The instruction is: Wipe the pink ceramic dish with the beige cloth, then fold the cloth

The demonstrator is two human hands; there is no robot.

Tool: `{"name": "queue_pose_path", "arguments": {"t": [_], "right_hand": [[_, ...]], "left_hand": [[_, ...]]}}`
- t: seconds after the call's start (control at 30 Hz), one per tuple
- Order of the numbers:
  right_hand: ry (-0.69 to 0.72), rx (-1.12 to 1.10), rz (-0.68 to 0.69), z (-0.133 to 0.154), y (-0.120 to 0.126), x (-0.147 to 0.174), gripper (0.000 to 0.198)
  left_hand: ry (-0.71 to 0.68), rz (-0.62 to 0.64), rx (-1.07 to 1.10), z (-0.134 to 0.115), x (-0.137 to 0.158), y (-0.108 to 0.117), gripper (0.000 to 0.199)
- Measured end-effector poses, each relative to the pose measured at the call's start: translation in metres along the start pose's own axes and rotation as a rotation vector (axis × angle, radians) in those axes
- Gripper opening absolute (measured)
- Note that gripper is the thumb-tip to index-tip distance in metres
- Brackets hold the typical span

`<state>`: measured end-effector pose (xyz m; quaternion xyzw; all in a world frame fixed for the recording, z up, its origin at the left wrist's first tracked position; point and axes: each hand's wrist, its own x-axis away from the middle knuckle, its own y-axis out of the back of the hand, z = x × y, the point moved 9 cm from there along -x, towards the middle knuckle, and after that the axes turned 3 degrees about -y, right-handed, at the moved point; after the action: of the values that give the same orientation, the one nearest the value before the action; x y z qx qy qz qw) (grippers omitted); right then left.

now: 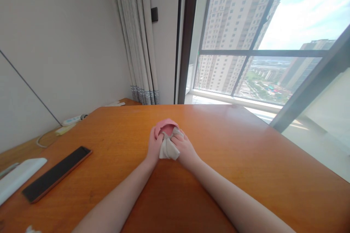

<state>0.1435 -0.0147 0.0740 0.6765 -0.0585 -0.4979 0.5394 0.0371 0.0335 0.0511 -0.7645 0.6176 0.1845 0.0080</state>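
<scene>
A pink bowl-like object (166,122) is held above the middle of the wooden table (235,174), its hollow side tilted toward me. My left hand (154,143) grips its left side, fingers mostly hidden around it. Bunched in my right hand (187,148) is a whitish cloth (168,148), part of it pressed into the hollow and the rest hanging below. The right fingers are curled into the cloth at the object's right edge. What kind of pink object it is cannot be made out for certain.
To the left lies a dark flat phone-like slab (58,173) with an orange edge, beside a white object (22,174). A power strip (72,120) with a cable sits along the wall. A curtain (139,36) and a large window (246,52) stand beyond the table.
</scene>
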Motion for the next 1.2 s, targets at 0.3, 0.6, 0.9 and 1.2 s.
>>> {"name": "queue_pose_path", "arguments": {"t": [0.3, 0.6, 0.9, 1.2], "right_hand": [[0.082, 0.151, -0.113, -0.023, -0.001, 0.003, 0.018], [0.138, 0.154, -0.147, -0.014, 0.007, 0.004, 0.016], [0.173, 0.185, -0.270, -0.014, 0.011, 0.008, 0.025], [0.239, 0.175, -0.253, -0.016, 0.021, 0.006, 0.017]], "left_hand": [[0.043, -0.049, 0.277, 0.006, 0.007, -0.014, 0.066], [-0.295, 0.083, -0.016, -0.027, -0.005, 0.003, 0.058], [0.052, -0.047, 0.405, 0.015, 0.017, -0.027, 0.040], [-0.206, 0.085, 0.017, -0.024, 0.000, -0.002, 0.050]]}}
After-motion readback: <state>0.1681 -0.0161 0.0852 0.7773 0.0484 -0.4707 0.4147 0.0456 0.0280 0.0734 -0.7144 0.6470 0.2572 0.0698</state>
